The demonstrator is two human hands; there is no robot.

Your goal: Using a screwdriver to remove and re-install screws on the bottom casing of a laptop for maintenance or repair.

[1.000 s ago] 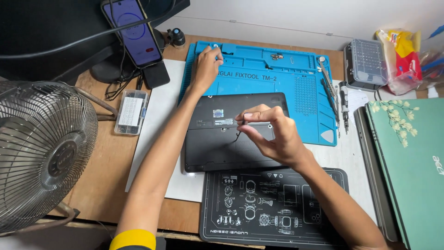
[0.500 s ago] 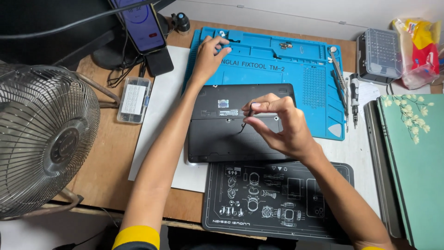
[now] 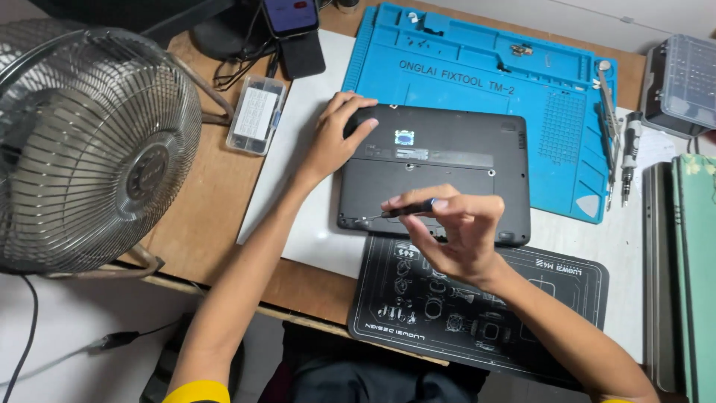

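Note:
A black laptop (image 3: 455,168) lies bottom side up on the desk, partly over a blue repair mat (image 3: 492,82). My left hand (image 3: 335,138) rests flat on the laptop's top left corner, fingers spread. My right hand (image 3: 451,231) pinches a small dark screwdriver (image 3: 403,212), held nearly level, its tip pointing left at the laptop's near left edge. A black printed mat (image 3: 522,306) lies under my right wrist.
A metal fan (image 3: 89,149) stands at the left. A small clear parts box (image 3: 255,113) sits beside a white sheet (image 3: 298,224). A phone (image 3: 289,15) is propped on a stand at the back. More screwdrivers (image 3: 619,149), a clear bit case (image 3: 682,82) and a green laptop (image 3: 697,269) lie right.
My left hand came back from the blue mat's far tray and settled on the laptop's corner. My right hand moved the screwdriver down toward the laptop's near left edge.

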